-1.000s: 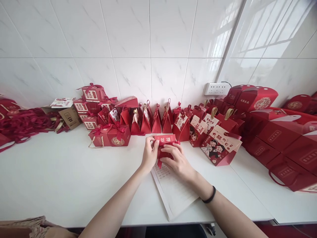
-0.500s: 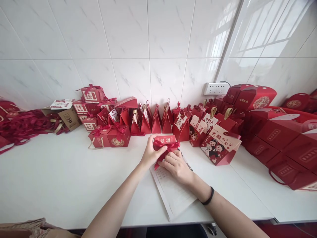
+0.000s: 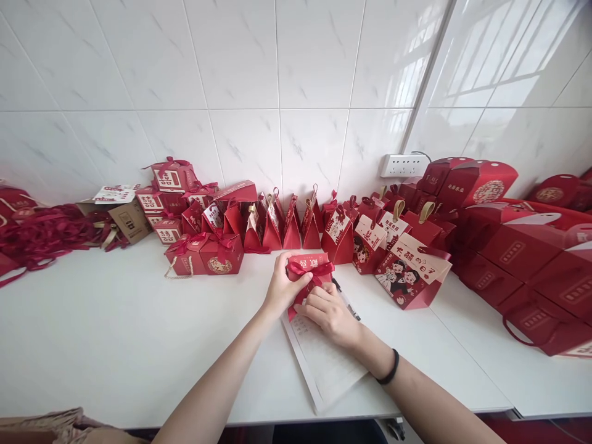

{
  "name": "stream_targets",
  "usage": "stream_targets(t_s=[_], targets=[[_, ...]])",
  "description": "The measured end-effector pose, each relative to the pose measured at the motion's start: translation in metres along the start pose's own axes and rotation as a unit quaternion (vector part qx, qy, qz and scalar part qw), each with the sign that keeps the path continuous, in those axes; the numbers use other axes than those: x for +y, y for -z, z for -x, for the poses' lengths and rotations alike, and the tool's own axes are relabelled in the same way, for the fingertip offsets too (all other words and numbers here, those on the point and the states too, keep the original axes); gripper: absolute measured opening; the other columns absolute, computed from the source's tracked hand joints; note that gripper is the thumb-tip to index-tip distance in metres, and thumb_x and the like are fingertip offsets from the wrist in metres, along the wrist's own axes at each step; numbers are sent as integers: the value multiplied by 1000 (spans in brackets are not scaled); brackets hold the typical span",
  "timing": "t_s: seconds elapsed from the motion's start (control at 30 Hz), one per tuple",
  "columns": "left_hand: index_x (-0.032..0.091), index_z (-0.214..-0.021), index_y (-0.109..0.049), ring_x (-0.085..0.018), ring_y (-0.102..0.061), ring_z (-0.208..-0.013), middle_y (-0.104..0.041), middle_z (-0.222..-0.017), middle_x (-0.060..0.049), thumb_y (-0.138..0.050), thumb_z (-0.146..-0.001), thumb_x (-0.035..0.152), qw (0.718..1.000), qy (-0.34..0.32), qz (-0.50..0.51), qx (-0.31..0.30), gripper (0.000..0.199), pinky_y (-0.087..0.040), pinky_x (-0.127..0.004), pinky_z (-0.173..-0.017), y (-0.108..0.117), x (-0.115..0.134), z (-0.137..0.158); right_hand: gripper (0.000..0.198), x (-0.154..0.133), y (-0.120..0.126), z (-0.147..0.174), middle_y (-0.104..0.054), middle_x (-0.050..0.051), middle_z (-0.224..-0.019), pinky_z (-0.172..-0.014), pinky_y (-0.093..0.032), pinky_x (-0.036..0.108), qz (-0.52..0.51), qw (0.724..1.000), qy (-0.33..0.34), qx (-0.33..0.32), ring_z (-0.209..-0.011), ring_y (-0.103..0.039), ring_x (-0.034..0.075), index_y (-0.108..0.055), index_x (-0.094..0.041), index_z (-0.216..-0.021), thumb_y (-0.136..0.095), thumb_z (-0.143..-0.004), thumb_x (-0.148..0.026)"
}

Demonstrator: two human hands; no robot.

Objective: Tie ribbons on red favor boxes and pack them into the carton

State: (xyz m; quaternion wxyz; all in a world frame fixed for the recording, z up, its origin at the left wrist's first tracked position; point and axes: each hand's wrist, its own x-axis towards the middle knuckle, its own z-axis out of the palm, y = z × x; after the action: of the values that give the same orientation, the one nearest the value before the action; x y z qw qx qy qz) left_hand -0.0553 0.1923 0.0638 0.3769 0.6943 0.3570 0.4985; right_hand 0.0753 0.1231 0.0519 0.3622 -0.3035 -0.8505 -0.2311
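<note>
Worktop [image 3: 115, 333]: I'm seeing it stretching from the ribbon pile [image 3: 50, 225] to its front edge.
Left hand [image 3: 280, 287]: fingers are grasping the red box [image 3: 319, 259], thumb pressing its bow [image 3: 300, 269].
Red box: staying at the paper's [image 3: 335, 367] far end; its bow is showing more than a second ago.
Right hand [image 3: 333, 316]: fingers are curling against the box; I can't tell their grip.
Pen [image 3: 348, 301]: now showing beside that hand.

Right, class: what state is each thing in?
Small red cardboard box, held in left hand
Glossy red ribbon, looped into bow
Right hand, fingers curled
White paper pad, flat
Slim dark pen, lying down
Red triangular card boxes, standing
Dark red ribbon heap, tangled
White plastic power strip, no plugs visible
</note>
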Motion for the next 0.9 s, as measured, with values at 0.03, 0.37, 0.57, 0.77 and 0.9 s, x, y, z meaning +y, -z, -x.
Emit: stream_targets(t_s=[0.03, 0.37, 0.57, 0.77, 0.9], targets=[[21, -108, -48, -21, -54, -105, -55, -112, -6, -67, -70, 31, 1000, -1, -2, 2, 44, -41, -33, -91, 0, 0, 0, 38, 0, 0, 0, -45, 0, -64, -68, -28, 31, -1, 1000, 0, -2, -67, -42, 14, -57, -15, -80, -25, -100, -12], [21, -108, -49, -19, -56, -101, -55, -114, -6, -66, -70, 27, 1000, 1, -5, 10, 42, -43, -31, -89, -1, 2, 1, 31, -6, -5, 2, -46, -1, -64, -67, -28, 32, -23, 999, 26, -29, -67, -42, 14, -55, -16, -81, -30, -99, -9], [22, -111, -48, -21, -55, -107, -54, -118, -7, -67, -71, 32, 1000, 2, -1, -5, 45, -42, -33, -92, 2, 2, 1, 29, 2, 5, -1, -47, 1, -65, -65, -32, 34, -119, 989, -59, 61, -63, -43, 17, -53, -18, -85, -38, -93, -41], [23, -103, -51, -22, -47, -120, -54, -121, -6, -66, -73, 30, 999, -31, -13, -2, 34, -37, -35, -99, 1, 2, 2, 29, 39, 6, 5, -52, 6, -86, -73, -43, 37, -146, 893, -395, 162, -83, -49, 22, -53, -21, -83, -59, -82, -50], [20, -81, -51, -23, -41, -126, -49, -127, -8, -64, -76, 33, 999, -37, -28, 21, 19, -34, -36, -102, -2, -1, 3, 34, 45, -3, 6, -48, 11, -109, -88, -45, 42, -277, 839, -440, 160, -110, -46, 27, -56, -20, -72, -66, -76, -52]])
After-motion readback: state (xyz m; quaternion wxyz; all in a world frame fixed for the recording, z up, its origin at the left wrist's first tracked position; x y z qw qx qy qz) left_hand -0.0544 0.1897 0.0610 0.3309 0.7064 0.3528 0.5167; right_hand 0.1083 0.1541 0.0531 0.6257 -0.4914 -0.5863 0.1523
